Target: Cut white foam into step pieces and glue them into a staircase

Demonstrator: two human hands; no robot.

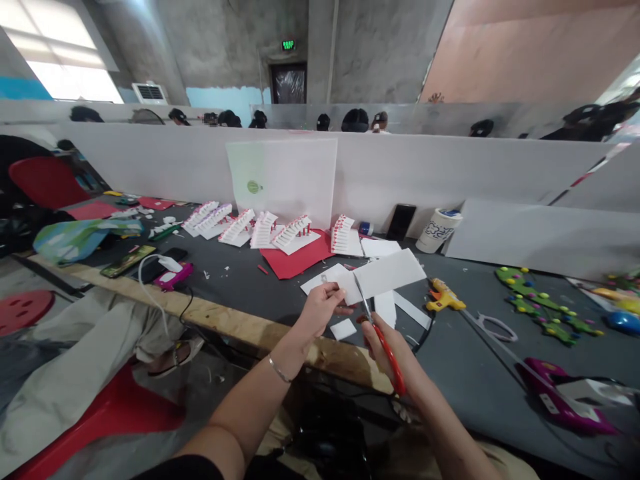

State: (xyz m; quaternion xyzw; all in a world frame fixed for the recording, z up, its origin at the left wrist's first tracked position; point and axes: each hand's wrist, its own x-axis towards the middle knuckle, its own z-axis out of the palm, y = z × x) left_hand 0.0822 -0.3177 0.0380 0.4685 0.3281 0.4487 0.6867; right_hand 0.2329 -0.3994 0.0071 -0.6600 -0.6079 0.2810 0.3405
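My left hand [323,308] pinches the left end of a white sheet of card [393,272] held above the table. In my right hand [387,343] is a pair of scissors [390,357] with red handles, its blades across the card just right of my left fingers. Beneath and around lie more white paper pieces, among them a small square [343,329] near the table edge and a strip [413,311] to the right. Behind them stand several small white stair-like paper models [293,233] with red bits, some near a red sheet [290,263].
Right of the paper lie a yellow glue gun [444,295], grey-handled scissors [495,328], green decorated pieces [545,303] and a purple power strip [565,397]. A paper cup [439,231] and a phone [401,222] stand by the white partition [390,160]. Another person's leg [90,353] is at left.
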